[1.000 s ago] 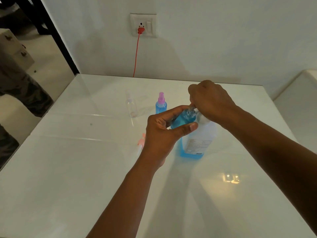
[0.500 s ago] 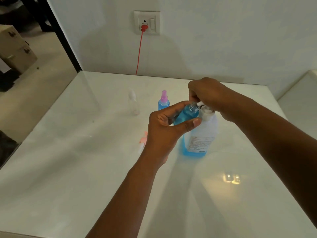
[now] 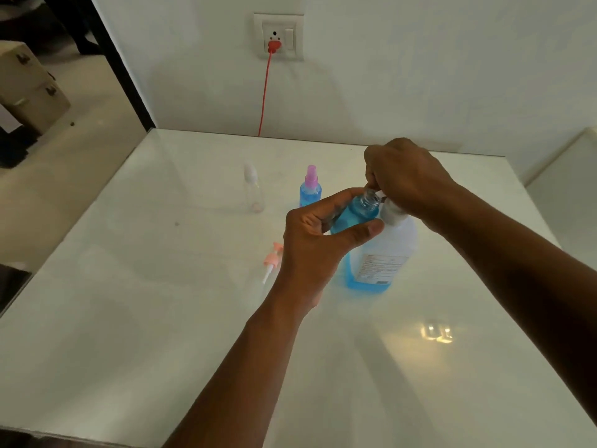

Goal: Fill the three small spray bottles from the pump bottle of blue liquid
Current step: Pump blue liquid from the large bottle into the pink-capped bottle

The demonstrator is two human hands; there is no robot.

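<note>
My left hand (image 3: pixel 319 240) grips a small uncapped spray bottle (image 3: pixel 357 213), nearly full of blue liquid, tilted with its open neck under the pump spout. My right hand (image 3: pixel 407 176) is curled over the pump head of the large pump bottle (image 3: pixel 381 253), which stands on the table with blue liquid low in it. A second small bottle (image 3: pixel 310 189), blue-filled with a pink sprayer, stands behind. A third, clear and empty with a white cap (image 3: pixel 253 192), stands to its left. A loose pink sprayer top (image 3: pixel 273 260) lies on the table beside my left wrist.
The white glossy table (image 3: pixel 161 302) meets a white wall at the back. A red cord (image 3: pixel 265 95) hangs from a wall socket (image 3: pixel 278 36) down behind the table. Off the table's left edge are open floor and beige boxes (image 3: pixel 29 88).
The view has shifted slightly. My hands keep their hold; the small bottle's neck stays under the spout and my right hand stays on the pump head.
</note>
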